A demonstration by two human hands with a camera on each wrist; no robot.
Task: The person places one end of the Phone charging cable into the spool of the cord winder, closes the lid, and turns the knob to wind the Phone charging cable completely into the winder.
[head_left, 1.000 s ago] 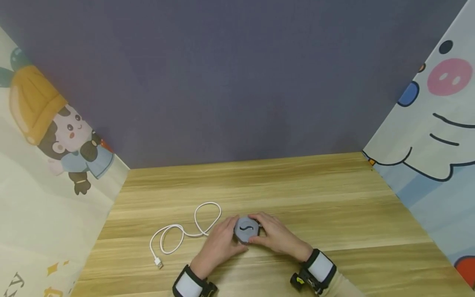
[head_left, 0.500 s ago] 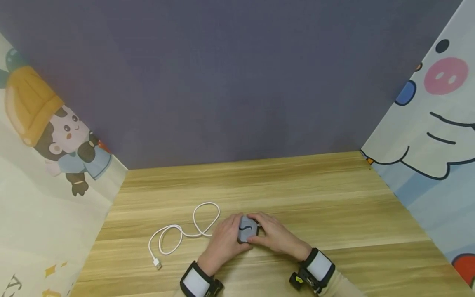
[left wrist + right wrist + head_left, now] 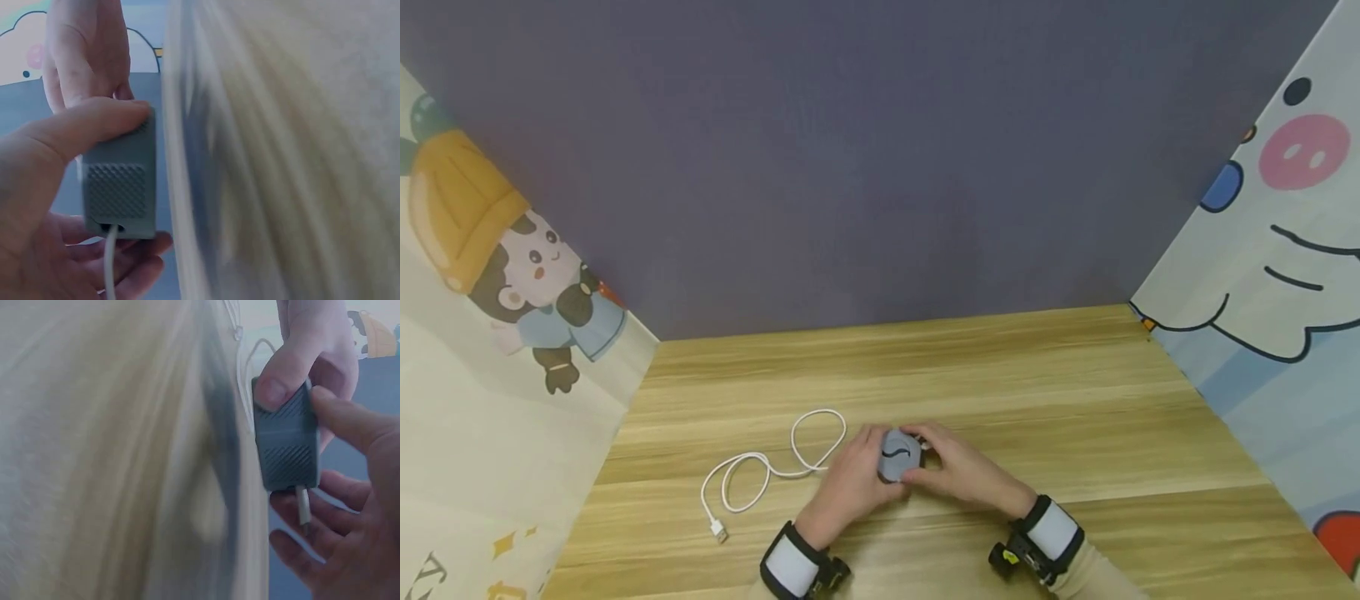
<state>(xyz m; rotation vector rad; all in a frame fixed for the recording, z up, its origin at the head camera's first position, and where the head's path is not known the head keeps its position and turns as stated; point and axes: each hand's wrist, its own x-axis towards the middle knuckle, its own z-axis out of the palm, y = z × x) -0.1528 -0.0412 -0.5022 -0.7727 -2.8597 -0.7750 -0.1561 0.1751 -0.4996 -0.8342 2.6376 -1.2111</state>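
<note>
**Both hands held a small grey device above the tabletop**

A dark purple backdrop [image 3: 880, 167] stood behind the scene, with cartoon-printed panels at the left [image 3: 497, 275] and right [image 3: 1285, 217]. The wooden tabletop [image 3: 1037, 417] filled the lower half of the head view.

On it, left of the hands, lay a white cable [image 3: 760, 475] in two loose loops. Its USB plug [image 3: 718, 531] rested at the near left end; the other end ran under the left hand toward the device.

The left hand [image 3: 850, 483] and the right hand [image 3: 958, 471] met near the front middle of the tabletop, both wearing black-and-white wristbands. Between them sat the grey device [image 3: 899, 455], a small rounded block with a dark curved mark on its upper face. In the wrist views it appeared longer than wide, with ribbed side faces, its long axis running along the line of the cable, which entered one short end [image 3: 111, 234].

The left hand's thumb [image 3: 81, 128] curled over the device's far end, fingers cupped beneath. The right hand pinched the opposite side, fingers curled under the cable end [image 3: 302, 506]. Whether the device touched the tabletop could not be told.
</note>
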